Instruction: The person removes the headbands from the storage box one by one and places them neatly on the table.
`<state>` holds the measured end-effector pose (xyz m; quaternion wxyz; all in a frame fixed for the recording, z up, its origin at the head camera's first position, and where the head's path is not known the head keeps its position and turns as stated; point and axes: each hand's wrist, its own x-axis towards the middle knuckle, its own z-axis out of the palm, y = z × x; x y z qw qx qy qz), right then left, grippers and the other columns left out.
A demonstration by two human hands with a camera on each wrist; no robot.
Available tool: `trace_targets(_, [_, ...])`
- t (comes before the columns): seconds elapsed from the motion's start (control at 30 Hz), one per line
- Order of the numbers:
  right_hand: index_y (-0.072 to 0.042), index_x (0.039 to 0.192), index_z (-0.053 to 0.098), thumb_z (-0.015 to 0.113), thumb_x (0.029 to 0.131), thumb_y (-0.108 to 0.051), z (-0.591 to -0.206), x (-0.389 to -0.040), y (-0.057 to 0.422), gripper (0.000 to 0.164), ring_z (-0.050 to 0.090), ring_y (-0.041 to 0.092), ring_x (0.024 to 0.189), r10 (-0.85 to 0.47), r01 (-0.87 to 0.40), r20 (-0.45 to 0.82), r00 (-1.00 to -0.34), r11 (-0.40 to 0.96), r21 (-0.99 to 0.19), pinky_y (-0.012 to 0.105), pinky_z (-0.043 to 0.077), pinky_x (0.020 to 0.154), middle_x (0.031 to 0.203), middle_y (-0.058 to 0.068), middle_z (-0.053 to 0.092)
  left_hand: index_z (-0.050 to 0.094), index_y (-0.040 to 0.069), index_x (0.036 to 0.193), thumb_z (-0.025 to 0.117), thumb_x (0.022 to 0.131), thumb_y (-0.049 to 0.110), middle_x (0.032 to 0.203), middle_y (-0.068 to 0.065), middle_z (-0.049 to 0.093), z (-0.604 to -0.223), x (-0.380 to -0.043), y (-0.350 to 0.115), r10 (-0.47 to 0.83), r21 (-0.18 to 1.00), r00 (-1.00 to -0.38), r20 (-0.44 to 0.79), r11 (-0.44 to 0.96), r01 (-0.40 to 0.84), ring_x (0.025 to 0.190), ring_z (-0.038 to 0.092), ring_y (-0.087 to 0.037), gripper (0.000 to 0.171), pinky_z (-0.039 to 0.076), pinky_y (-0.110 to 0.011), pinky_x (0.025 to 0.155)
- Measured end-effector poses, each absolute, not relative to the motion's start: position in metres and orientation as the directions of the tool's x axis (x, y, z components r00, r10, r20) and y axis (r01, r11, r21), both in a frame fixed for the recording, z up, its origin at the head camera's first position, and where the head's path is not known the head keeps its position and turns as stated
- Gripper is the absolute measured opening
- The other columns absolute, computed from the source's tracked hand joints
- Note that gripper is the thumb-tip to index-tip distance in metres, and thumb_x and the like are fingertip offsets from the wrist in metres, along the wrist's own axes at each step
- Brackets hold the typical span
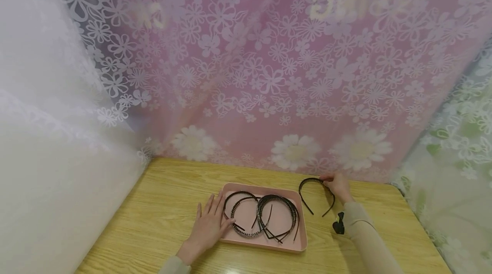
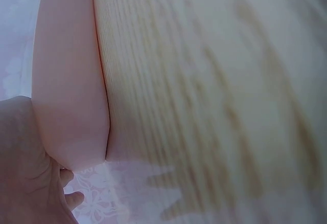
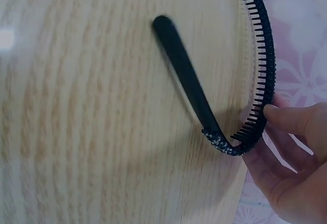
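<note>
Currently, left hand: the bare left hand (image 1: pixel 207 226), fingers spread, rests against the left end of a shallow pink rectangular tray (image 1: pixel 265 190).
Tray load: several black, hoop-shaped headbands (image 1: pixel 273 197) overlap in it, in a looser left group and a denser right one.
Lone headband: a slim black toothed headband with glittery specks (image 3: pixel 269 65) is just beyond the tray's right end, over the pale wood-grain surface (image 1: pixel 173 188).
Right hand: the bare right hand (image 1: pixel 339 186) pinches that headband's arch on its right side, between thumb and fingers.
Step in hand: apparently placing or lifting this one headband; which, I cannot tell.
Next move: probably calls for a steady pinch, or a clean release, with the tips kept off the tray wall.
Pointing: the arch faces the flowered backdrop (image 1: pixel 269 94), both tips face the person; the long axis runs roughly away from the person, teeth inward.
</note>
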<state>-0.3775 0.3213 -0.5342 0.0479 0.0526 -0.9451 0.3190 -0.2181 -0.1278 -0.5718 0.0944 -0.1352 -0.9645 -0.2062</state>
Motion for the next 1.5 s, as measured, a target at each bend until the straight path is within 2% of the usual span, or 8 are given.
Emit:
trace_targets(0.23, [0.004, 0.109, 0.076, 0.065, 0.095, 0.002, -0.538, -0.381, 0.322, 0.018, 0.066, 0.044, 0.1, -0.059, -0.111, 0.11, -0.992, 0.821, -0.559, 0.056, 0.053, 0.085, 0.113, 0.027, 0.071, 0.03, 0.003, 0.159, 0.06, 0.099, 0.048, 0.165, -0.014, 0.029, -0.572, -0.218, -0.127, 0.222, 0.373, -0.931, 0.291, 0.869, 0.324, 0.148, 0.028, -0.045, 0.081, 0.02, -0.077, 0.11])
trace_targets(0.53, [0.006, 0.11, 0.074, 0.065, 0.097, -0.001, -0.539, -0.379, 0.322, 0.018, 0.067, 0.043, 0.098, -0.063, -0.124, 0.123, -0.99, 0.797, -0.591, 0.052, 0.055, 0.08, 0.11, 0.026, 0.072, 0.029, 0.002, 0.159, 0.06, 0.1, 0.047, 0.164, -0.015, 0.029, -0.568, -0.215, -0.127, 0.229, 0.369, -0.932, 0.279, 0.871, 0.325, 0.148, 0.027, -0.046, 0.081, 0.019, -0.078, 0.11])
trace_targets(0.8, [0.008, 0.121, 0.07, 0.059, 0.104, -0.014, -0.532, -0.374, 0.326, 0.03, 0.068, 0.04, 0.092, -0.038, -0.126, 0.157, -0.987, 0.783, -0.609, 0.05, 0.055, 0.075, 0.113, 0.029, 0.07, 0.029, 0.002, 0.159, 0.06, 0.099, 0.048, 0.164, -0.016, 0.029, -0.572, -0.217, -0.128, 0.233, 0.376, -0.928, 0.29, 0.864, 0.334, 0.148, 0.028, -0.046, 0.081, 0.019, -0.078, 0.109])
trace_targets(0.9, [0.008, 0.125, 0.067, 0.057, 0.105, -0.018, -0.526, -0.371, 0.324, 0.035, 0.07, 0.038, 0.089, -0.027, -0.114, 0.149, -0.988, 0.782, -0.613, 0.052, 0.054, 0.077, 0.118, 0.031, 0.068, 0.03, 0.002, 0.159, 0.059, 0.1, 0.048, 0.164, -0.016, 0.03, -0.572, -0.217, -0.128, 0.235, 0.369, -0.927, 0.292, 0.867, 0.336, 0.148, 0.028, -0.046, 0.081, 0.019, -0.078, 0.11])
trace_targets(0.97, [0.009, 0.127, 0.065, 0.057, 0.106, -0.02, -0.522, -0.368, 0.323, 0.038, 0.071, 0.039, 0.092, -0.026, -0.12, 0.16, -0.987, 0.781, -0.613, 0.053, 0.055, 0.08, 0.12, 0.032, 0.066, 0.03, 0.001, 0.159, 0.059, 0.1, 0.048, 0.164, -0.017, 0.03, -0.571, -0.217, -0.128, 0.241, 0.369, -0.925, 0.295, 0.864, 0.342, 0.148, 0.028, -0.046, 0.081, 0.019, -0.078, 0.109])
trace_targets(1.17, [0.009, 0.134, 0.059, 0.053, 0.108, -0.027, -0.515, -0.359, 0.321, 0.045, 0.069, 0.044, 0.103, -0.027, -0.127, 0.156, -0.987, 0.726, -0.676, 0.047, 0.059, 0.076, 0.126, 0.033, 0.063, 0.029, 0.002, 0.16, 0.057, 0.101, 0.049, 0.166, -0.015, 0.027, -0.566, -0.216, -0.127, 0.232, 0.378, -0.94, 0.249, 0.87, 0.315, 0.15, 0.025, -0.044, 0.08, 0.017, -0.076, 0.111])
trace_targets(1.33, [0.007, 0.137, 0.058, 0.05, 0.109, -0.026, -0.516, -0.355, 0.322, 0.045, 0.067, 0.047, 0.107, -0.043, -0.166, 0.188, -0.981, 0.684, -0.71, 0.052, 0.058, 0.083, 0.125, 0.031, 0.065, 0.025, 0.005, 0.161, 0.055, 0.102, 0.049, 0.167, -0.013, 0.024, -0.564, -0.216, -0.127, 0.22, 0.378, -0.955, 0.2, 0.881, 0.283, 0.152, 0.021, -0.042, 0.08, 0.015, -0.074, 0.114])
trace_targets(1.5, [0.007, 0.138, 0.058, 0.05, 0.109, -0.023, -0.519, -0.35, 0.324, 0.043, 0.067, 0.048, 0.105, -0.068, -0.219, 0.233, -0.97, 0.661, -0.717, 0.057, 0.056, 0.086, 0.124, 0.03, 0.066, 0.026, 0.004, 0.161, 0.056, 0.101, 0.049, 0.166, -0.013, 0.026, -0.565, -0.215, -0.127, 0.223, 0.372, -0.949, 0.223, 0.88, 0.294, 0.151, 0.024, -0.042, 0.08, 0.017, -0.075, 0.113])
